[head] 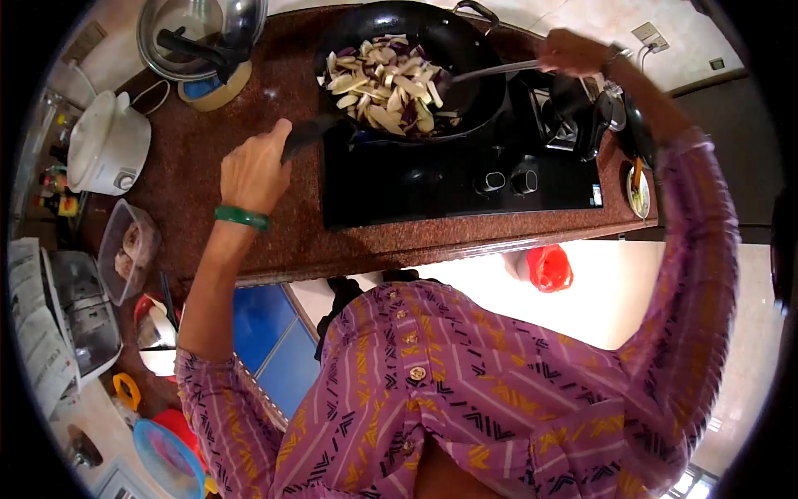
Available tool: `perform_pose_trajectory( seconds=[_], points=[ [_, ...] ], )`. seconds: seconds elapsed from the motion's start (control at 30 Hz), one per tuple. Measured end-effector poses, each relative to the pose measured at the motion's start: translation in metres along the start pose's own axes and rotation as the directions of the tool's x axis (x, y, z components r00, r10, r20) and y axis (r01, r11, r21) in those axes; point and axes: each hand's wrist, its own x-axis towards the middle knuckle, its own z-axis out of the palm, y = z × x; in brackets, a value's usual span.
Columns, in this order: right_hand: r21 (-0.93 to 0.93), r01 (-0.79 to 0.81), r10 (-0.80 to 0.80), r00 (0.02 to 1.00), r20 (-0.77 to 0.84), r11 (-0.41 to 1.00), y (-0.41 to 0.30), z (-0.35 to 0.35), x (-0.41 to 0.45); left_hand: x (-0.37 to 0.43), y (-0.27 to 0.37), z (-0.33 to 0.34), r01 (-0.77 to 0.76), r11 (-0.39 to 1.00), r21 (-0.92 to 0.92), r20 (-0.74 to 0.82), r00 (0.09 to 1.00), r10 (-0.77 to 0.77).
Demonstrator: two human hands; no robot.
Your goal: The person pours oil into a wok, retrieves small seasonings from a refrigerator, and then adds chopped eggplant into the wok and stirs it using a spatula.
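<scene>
A large black wok (pixel 480 93) stands over the left part of a black gas hob (pixel 405 181). Sliced eggplant (pixel 393 84), pale with purple skin, lies heaped in its left half. My left hand (pixel 255 168), below a green bangle, grips the wok's black handle (pixel 307 134). Up at the right, my right hand (pixel 570 53) is closed around the metal shaft of a spatula (pixel 495 72), whose far end reaches into the wok at the right edge of the eggplant. The spatula's blade is partly hidden there.
Right of the wok are a second burner (pixel 555 121) and a small dish (pixel 637 193). At left stand a glass lid (pixel 199 37), a white electric pot (pixel 109 146), a plastic tub with food (pixel 128 249), bowls (pixel 159 330) and a blue basket (pixel 168 461). The counter's front edge (pixel 436 249) runs before me.
</scene>
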Motion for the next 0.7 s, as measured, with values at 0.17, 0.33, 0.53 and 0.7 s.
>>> perform_pose_trajectory(
  seconds=[0.17, 0.33, 0.53, 0.7],
  points=[
    [0.116, -0.194, 0.225, 0.876, -0.427, 0.974, -0.043, 0.068, 0.014, 0.004, 0.004, -0.005, 0.023, 0.999, -0.023, 0.052, 0.998, -0.022],
    [-0.314, -0.282, 0.048, 0.809, -0.586, 0.906, -0.068, 0.009, -0.030, 0.000, -0.001, -0.003, 0.003, 0.999, -0.032, 0.001, 1.000, -0.003],
    [-0.538, -0.262, -0.041, 0.873, -0.486, 0.801, -0.088, -0.050, -0.073, 0.005, 0.000, -0.004, 0.052, 0.998, -0.035, 0.082, 0.995, -0.049],
    [-0.638, 0.096, -0.337, 0.903, -0.267, 0.764, -0.010, -0.056, -0.077, 0.005, -0.002, 0.004, -0.013, 1.000, -0.009, 0.015, 1.000, 0.013]
  ],
)
